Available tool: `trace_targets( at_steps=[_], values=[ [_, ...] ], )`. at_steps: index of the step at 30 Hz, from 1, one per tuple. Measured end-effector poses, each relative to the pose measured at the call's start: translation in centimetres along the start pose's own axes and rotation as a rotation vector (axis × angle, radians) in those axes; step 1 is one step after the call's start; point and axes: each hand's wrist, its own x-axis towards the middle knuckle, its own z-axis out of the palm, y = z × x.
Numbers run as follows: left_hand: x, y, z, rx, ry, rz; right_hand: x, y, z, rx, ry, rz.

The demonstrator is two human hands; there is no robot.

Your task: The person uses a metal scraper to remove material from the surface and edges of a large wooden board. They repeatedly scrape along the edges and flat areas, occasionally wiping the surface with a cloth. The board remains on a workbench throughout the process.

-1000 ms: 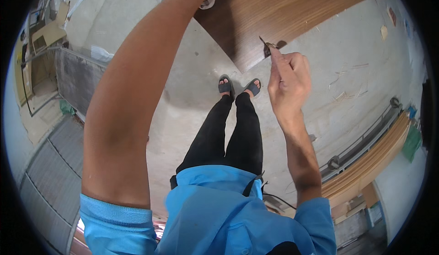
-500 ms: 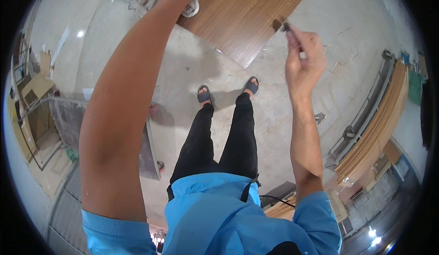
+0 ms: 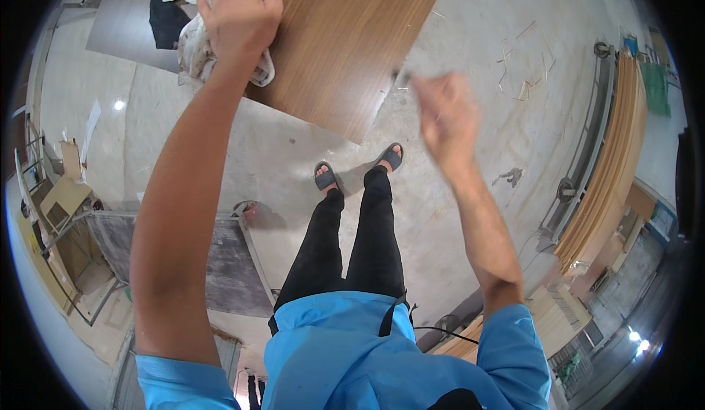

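A brown wood-grain panel (image 3: 345, 42) fills the top middle, its near corner pointing toward my feet. My left hand (image 3: 246, 17) lies at the panel's left side with fingers spread, beside and partly over a crumpled, stained white cloth (image 3: 197, 46). Off the panel's right edge is my right hand (image 3: 448, 112), smeared by motion and closed in a pinch. A small dark-tipped piece (image 3: 397, 76) juts from its fingers toward the panel edge; its kind is too blurred to make out.
Black cloth (image 3: 166, 17) lies left of the white cloth. Wood scraps (image 3: 525, 90) litter the floor at right. Long wooden strips (image 3: 613, 167) are stacked along the right side. A flat grey cart (image 3: 183, 259) stands at left, near boards (image 3: 70, 189).
My right hand has swung left and slightly nearer with the small dark piece. My left hand shows lower in view, fingers spread. The view has shifted, so more of the panel and cloths shows.
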Motion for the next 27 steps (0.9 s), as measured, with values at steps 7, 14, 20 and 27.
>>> trace_targets(
  at_steps=[7,14,20,27],
  values=[
    [0.2,-0.6,0.5,-0.005,-0.013,0.013,2.1,0.6,0.6,-0.052,0.026,-0.014],
    [0.2,0.6,-0.8,0.025,-0.065,0.001,3.9,3.7,0.2,-0.121,0.065,0.016],
    [0.4,0.6,-1.0,0.012,-0.082,0.003,1.4,2.3,1.2,-0.038,-0.069,-0.092],
    [0.4,0.7,-1.1,0.033,-0.104,-0.011,5.8,6.7,1.4,-0.133,0.118,-0.062]
  ],
)
